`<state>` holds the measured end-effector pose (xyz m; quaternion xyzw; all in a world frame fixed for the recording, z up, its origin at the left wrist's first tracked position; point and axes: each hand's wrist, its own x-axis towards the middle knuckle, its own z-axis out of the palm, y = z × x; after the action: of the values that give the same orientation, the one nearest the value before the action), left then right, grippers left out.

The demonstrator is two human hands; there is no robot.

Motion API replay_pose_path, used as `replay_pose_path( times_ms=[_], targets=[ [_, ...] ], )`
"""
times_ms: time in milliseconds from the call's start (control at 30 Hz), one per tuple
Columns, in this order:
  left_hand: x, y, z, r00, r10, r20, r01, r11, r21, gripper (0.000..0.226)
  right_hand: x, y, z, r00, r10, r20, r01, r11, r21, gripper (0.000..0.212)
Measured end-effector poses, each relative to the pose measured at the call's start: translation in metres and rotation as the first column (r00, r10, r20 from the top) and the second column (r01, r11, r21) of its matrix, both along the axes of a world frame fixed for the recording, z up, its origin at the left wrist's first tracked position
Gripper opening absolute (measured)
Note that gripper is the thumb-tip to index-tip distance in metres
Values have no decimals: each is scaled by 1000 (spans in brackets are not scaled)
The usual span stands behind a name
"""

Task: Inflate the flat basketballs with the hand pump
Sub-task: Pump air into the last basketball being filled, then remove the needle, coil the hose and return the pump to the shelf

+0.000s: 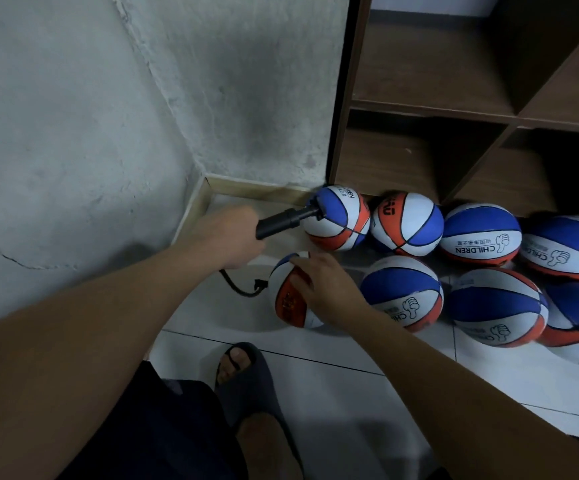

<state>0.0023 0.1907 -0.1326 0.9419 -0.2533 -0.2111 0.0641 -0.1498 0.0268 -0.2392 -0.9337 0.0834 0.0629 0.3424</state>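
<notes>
Gripping the black pump, the left hand is held just beyond the right hand, whose fingers are spread on a basketball joined to the hose.

Room corner, dimly lit. Rough grey plaster wall, cracked and dark-stained; pale wooden skirting board along its base. White tiled floor with dark grout lines. Dark brown wooden shelf unit, open compartments, at right.

We see the black hand pump lying level, its hose curling down to the near blue, white and orange basketball on the floor; seven more basketballs cluster beside it.
</notes>
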Motion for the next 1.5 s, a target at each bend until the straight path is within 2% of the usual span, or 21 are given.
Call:
replay_pose_path(
  times_ms=[100,200,300,367,467,533,700,900,1067,1133,1200,1267,1400,1500],
  targets=[
    [12,22,-11,998,60,-18,-60,998,10,28,-9,-4,2,1000,-6,2,6,989,-148,69],
    [17,40,-27,991,108,-82,-108,994,2,33,-21,-9,-1,994,-38,-105,5,954,-299,93],
    [12,42,-46,973,84,-214,-89,996,-15,33,-31,-10,-8,991,-68,-115,8,890,-455,108],
    [5,33,-58,958,67,-278,-85,995,-54,33,-33,-7,-11,995,-39,-91,-12,867,-499,109],
    [-7,16,-77,931,77,-356,-131,983,-129,30,-35,-3,-16,992,-28,-123,-21,925,-380,107],
    [-14,9,-91,905,87,-416,-166,974,-157,28,-37,-4,-19,989,-38,-143,-9,947,-321,113],
    [-34,-11,-115,877,46,-478,-165,964,-210,19,-37,-6,-24,984,-9,-176,-47,949,-311,120],
    [-32,-21,-129,922,29,-386,-134,960,-247,22,-40,-8,-37,983,-11,-181,-52,939,-341,137],
    [-30,-24,-124,925,52,-376,-145,963,-226,24,-39,-7,-38,985,-27,-168,-32,940,-339,137],
    [-29,-22,-117,931,87,-354,-173,960,-221,20,-41,-8,-38,987,-34,-160,-21,944,-328,136],
    [-13,-11,-102,929,207,-306,-278,937,-210,16,-41,-10,-38,985,-45,-165,-8,953,-304,136],
    [10,4,-84,909,257,-327,-342,910,-235,19,-40,-11,-38,985,-36,-172,-17,954,-298,138],
    [19,19,-55,913,264,-309,-347,903,-253,14,-38,-14,-33,982,-27,-185,-27,959,-281,147],
    [24,22,-42,940,247,-235,-298,930,-214,17,-37,-17,-27,989,3,-146,-47,954,-296,139]
  ],
)
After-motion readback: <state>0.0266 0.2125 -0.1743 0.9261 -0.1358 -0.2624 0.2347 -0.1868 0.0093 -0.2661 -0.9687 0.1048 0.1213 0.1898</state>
